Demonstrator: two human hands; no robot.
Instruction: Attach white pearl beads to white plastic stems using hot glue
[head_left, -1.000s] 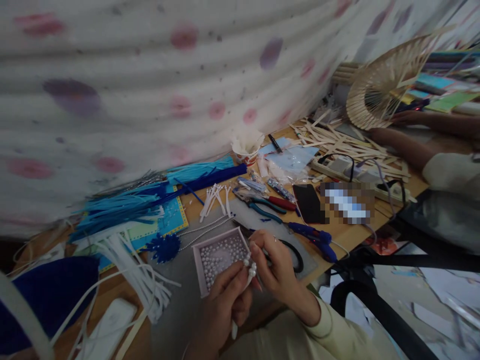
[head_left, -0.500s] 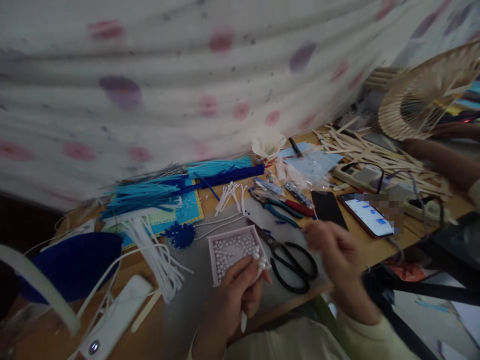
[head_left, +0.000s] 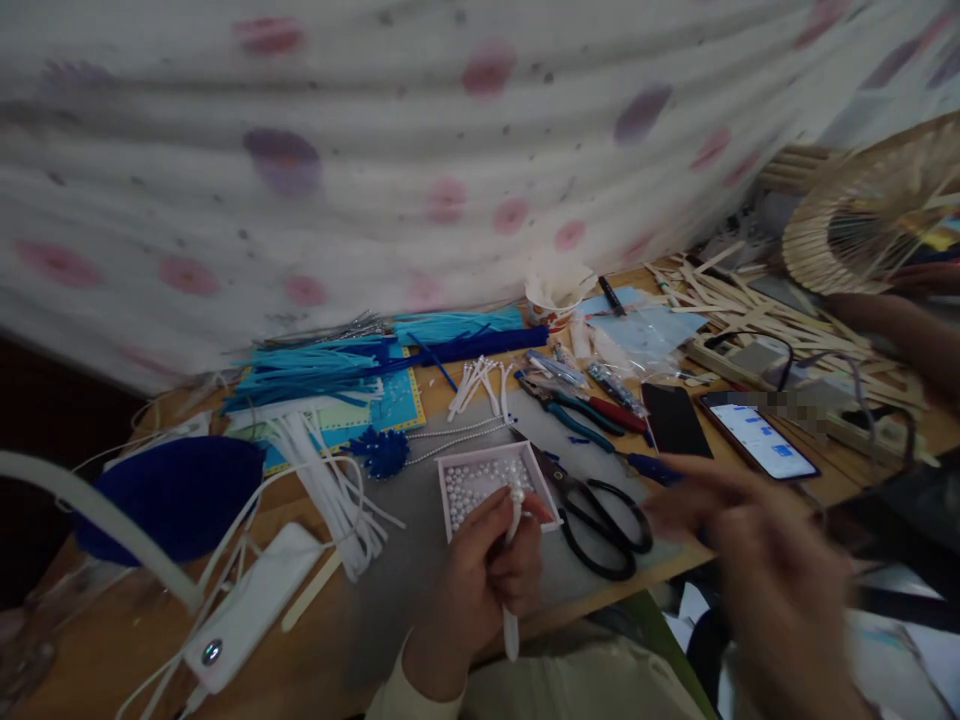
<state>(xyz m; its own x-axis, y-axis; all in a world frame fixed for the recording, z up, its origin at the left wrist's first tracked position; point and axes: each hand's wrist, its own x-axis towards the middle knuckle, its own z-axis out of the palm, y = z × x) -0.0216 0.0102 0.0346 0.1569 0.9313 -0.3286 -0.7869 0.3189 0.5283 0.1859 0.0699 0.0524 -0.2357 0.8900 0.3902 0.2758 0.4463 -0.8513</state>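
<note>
the left hand (head_left: 491, 560) pinches a white strip (head_left: 512, 560) upright, pearls at its tip, at the near edge of the pink pearl tray (head_left: 491, 480); a loose pinch could likely drop pearls or tip the tray. the right hand (head_left: 757, 560), blurred and well apart, hovers near the blue tool (head_left: 651, 467) past the scissors (head_left: 600, 510); its grip cannot be told.

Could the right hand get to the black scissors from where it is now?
Probably yes. The right hand, blurred, is just right of the black scissors, which lie uncovered on the grey mat; nothing between them.
</note>
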